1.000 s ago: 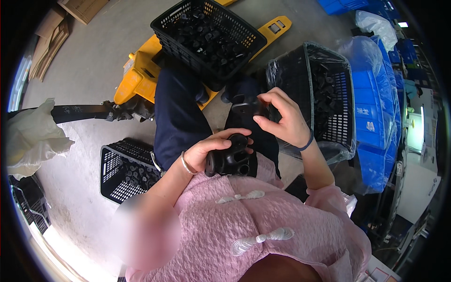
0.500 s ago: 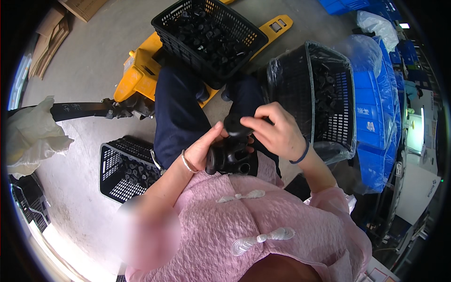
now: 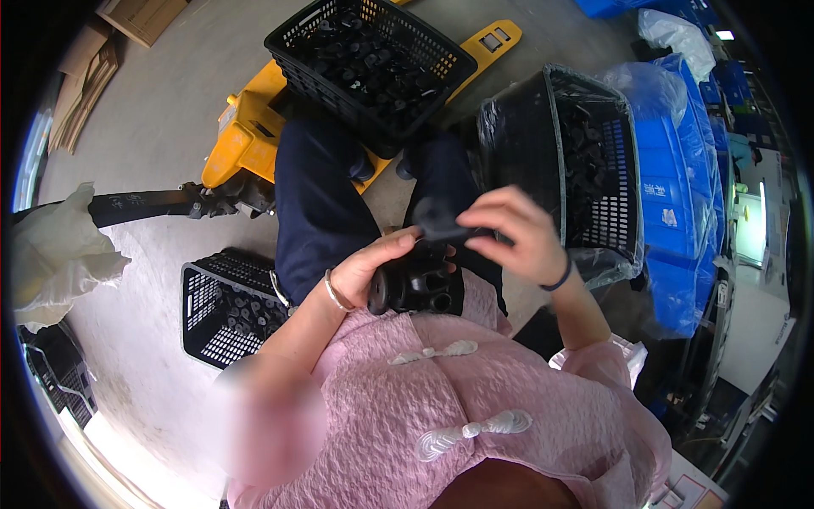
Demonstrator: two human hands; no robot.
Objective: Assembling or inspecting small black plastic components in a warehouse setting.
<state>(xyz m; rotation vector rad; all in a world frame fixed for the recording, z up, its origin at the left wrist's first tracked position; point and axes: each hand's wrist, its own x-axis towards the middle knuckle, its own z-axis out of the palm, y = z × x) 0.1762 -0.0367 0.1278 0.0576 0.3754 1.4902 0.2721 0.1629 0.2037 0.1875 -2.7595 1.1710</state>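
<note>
Looks light, stiff, kinda slick, so pinch black cap (image 3: 437, 220) at 3 o'clock like right hand (image 3: 521, 237), with left hand (image 3: 365, 266) wrapping fingers round black parts (image 3: 409, 289).

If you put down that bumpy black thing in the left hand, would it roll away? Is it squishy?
The black thing is probably stiff, since its rounded walls look thick. Its smooth, shiny surface might feel slippery. It might rock on its round end, but the tubes sticking out would likely stop it rolling far.
</note>
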